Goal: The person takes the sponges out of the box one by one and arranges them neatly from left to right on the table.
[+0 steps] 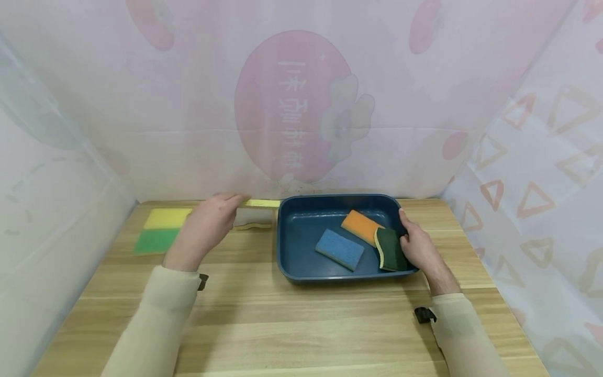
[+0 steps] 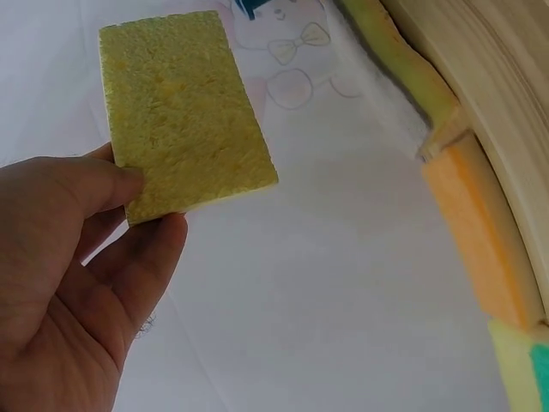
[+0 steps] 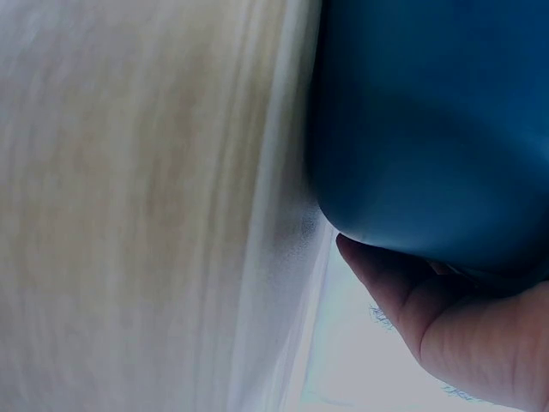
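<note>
Cream sleeves (image 1: 160, 314) lie nearest the head camera. Left hand (image 1: 204, 230) pinches a yellow sponge (image 1: 264, 203) at the blue tray's (image 1: 297, 243) left side (contact unclear). Right hand (image 1: 419, 246), well apart from the left, grips the tray's right end. Inside the tray: blue sponge (image 1: 340, 248), orange sponge (image 1: 361, 226), dark green sponge (image 1: 390, 251). Left of the tray: grey-topped sponge (image 1: 252, 215) and, farther out, yellow-and-green sponge material (image 1: 157, 241), on the wooden table (image 1: 282, 324).
</note>
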Tool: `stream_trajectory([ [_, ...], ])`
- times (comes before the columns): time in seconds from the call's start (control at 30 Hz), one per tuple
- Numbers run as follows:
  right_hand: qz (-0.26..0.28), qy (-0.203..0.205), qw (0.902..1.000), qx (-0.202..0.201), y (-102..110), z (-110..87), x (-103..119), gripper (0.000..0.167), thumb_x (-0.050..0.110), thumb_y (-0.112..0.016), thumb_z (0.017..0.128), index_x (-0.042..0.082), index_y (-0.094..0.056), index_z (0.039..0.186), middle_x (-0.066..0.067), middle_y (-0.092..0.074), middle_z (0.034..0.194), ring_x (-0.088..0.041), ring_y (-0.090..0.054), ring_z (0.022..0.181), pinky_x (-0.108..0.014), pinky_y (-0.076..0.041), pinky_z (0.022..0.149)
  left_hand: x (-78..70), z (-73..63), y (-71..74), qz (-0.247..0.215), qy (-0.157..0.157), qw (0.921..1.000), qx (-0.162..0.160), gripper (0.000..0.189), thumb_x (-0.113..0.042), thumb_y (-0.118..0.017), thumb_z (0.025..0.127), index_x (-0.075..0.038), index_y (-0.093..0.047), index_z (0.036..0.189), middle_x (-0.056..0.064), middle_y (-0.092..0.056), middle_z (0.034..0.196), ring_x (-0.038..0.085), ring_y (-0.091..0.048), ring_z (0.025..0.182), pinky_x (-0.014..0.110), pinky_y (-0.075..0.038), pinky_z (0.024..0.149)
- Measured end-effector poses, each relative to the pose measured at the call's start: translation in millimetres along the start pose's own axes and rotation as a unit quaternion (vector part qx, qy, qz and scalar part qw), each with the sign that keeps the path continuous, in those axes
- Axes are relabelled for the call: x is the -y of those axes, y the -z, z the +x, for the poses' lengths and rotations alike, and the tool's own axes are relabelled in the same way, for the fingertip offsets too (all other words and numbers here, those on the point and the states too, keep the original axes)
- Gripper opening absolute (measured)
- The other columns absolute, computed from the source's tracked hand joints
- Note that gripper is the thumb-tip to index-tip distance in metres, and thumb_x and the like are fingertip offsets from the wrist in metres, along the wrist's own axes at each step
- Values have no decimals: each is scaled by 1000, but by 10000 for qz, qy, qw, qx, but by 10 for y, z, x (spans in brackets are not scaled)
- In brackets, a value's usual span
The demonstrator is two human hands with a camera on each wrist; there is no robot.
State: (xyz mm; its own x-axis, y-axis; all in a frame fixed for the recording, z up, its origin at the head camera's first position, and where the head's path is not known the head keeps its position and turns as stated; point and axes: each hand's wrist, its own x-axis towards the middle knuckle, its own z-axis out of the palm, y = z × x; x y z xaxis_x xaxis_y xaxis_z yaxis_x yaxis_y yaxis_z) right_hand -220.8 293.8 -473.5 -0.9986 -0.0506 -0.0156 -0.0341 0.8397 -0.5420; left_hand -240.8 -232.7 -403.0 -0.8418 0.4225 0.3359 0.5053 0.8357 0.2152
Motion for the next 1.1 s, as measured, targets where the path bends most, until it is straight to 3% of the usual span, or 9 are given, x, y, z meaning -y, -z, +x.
stream_trajectory([
  [0.1,-6,4,10000,-1,-11,1,1,81,-4,-51,111,2,-20,186,-41,-36,181,-45,-62,95,-48,-50,81,55,-85,37,-41,129,9998,145,47,6,-55,117,-11,-73,156,13,-85,139,40,-83,124,60,-72,101],
  [0.3,59,-7,10000,44,-14,12,3,81,-3,-51,112,3,-20,186,-41,-34,182,-28,-49,74,-41,-45,74,171,-234,87,-122,419,9980,467,45,-4,-55,122,-13,-67,164,17,-77,159,47,-74,146,67,-64,118],
  [0.47,56,-5,10000,38,-21,19,8,80,-4,-50,112,2,-20,186,-41,-35,182,-28,-48,74,-41,-45,74,287,-344,108,-155,400,9980,454,45,-2,-54,121,-11,-67,164,18,-76,160,47,-73,148,66,-61,123],
  [0.67,9,16,10000,15,-16,16,5,80,-4,-51,112,2,-21,186,-41,-35,181,-35,-55,85,-46,-49,81,418,-478,61,-151,425,9978,495,44,-3,-53,122,-7,-67,163,22,-78,155,50,-76,140,68,-65,116],
  [0.87,49,-11,10000,23,-16,12,-8,81,-4,-50,112,2,-20,186,-42,-35,181,-28,-47,72,-41,-46,74,543,-599,14,-137,510,9963,685,43,-4,-51,123,-4,-65,164,26,-75,157,53,-74,143,71,-62,117],
  [1.1,89,-27,10000,28,3,0,-14,81,-4,-50,111,2,-19,186,-43,-35,181,-26,-48,73,-39,-46,74,651,-711,-36,-78,390,9976,565,41,1,-51,120,1,-69,157,26,-79,150,55,-74,141,71,-63,117],
])
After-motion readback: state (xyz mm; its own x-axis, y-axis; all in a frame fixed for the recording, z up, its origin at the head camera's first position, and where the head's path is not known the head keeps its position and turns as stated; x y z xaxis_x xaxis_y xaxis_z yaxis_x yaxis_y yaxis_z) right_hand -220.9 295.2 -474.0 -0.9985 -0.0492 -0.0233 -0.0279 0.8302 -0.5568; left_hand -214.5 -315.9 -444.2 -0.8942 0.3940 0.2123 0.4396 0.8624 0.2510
